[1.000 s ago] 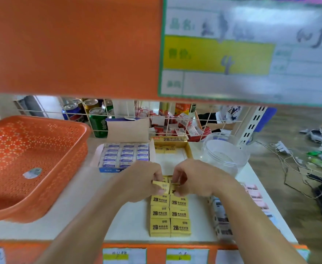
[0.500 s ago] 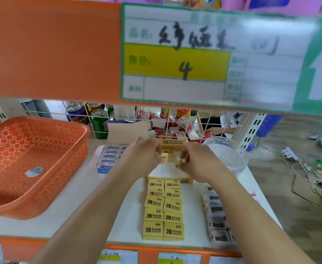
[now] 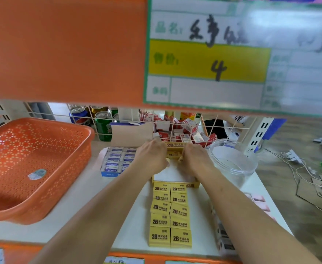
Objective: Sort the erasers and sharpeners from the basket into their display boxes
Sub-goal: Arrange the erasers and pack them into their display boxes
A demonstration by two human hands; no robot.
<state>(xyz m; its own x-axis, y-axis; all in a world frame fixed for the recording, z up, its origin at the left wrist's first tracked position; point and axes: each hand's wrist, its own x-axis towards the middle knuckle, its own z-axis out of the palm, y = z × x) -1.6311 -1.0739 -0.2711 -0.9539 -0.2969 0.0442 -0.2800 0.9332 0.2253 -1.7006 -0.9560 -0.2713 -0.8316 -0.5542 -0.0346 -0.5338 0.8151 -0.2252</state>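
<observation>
My left hand (image 3: pixel 151 158) and my right hand (image 3: pixel 195 159) reach over the yellow 2B display box (image 3: pixel 175 182) on the white shelf. Each pinches a small yellow eraser down at the box's far end, beside the erasers lying there (image 3: pixel 173 154). Two rows of yellow 2B erasers (image 3: pixel 169 214) lie on the shelf in front of the box. A blue box of white-and-blue erasers (image 3: pixel 116 161) stands left of my left hand, its flap up. The orange basket (image 3: pixel 32 164) sits at the far left with only a sticker inside.
A clear plastic jar (image 3: pixel 232 162) stands right of the yellow box. Pink and dark-printed small packs (image 3: pixel 224 237) lie along the shelf's right edge. Drink cans (image 3: pixel 103 122) and red-white boxes (image 3: pixel 181 130) sit behind a wire divider. An orange shelf front with a price label (image 3: pixel 207 60) hangs overhead.
Both hands lifted an eraser each off the near end of the loose rows and carried them forward into the far end of the yellow box.
</observation>
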